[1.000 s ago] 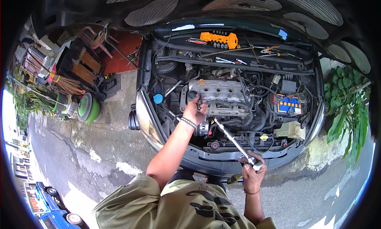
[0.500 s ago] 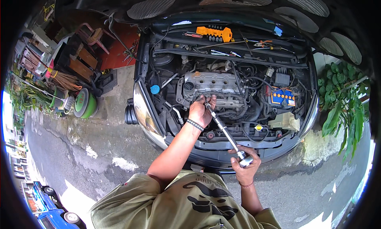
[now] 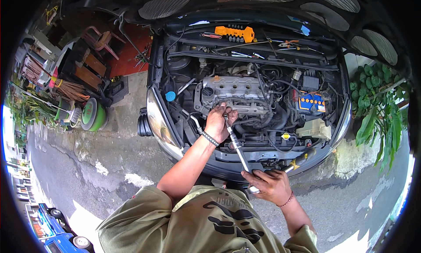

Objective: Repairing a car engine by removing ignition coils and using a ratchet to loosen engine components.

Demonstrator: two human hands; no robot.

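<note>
A long silver socket extension bar (image 3: 240, 155) slants from the engine's front edge down toward me. My left hand (image 3: 219, 122) is closed around its upper end, just in front of the silver-grey engine cover (image 3: 239, 89). At the lower end my right hand (image 3: 271, 185) is wrapped over the ratchet head. The ratchet handle (image 3: 302, 160), yellow and black at its tip, sticks out to the right past that hand, over the front bumper. Whatever the bar's far end meets is hidden by my left fingers.
An orange socket holder (image 3: 235, 34) and pliers (image 3: 289, 44) lie below the windscreen. The battery (image 3: 312, 103) sits at the right of the bay, behind a cream plastic reservoir (image 3: 315, 129). The raised bonnet (image 3: 258, 12) hangs overhead. A blue cap (image 3: 170, 96) is at left.
My right hand has shifted slightly lower on the ratchet head, and the ratchet handle now shows pointing right. The bar's upper end and my left hand moved slightly left.
</note>
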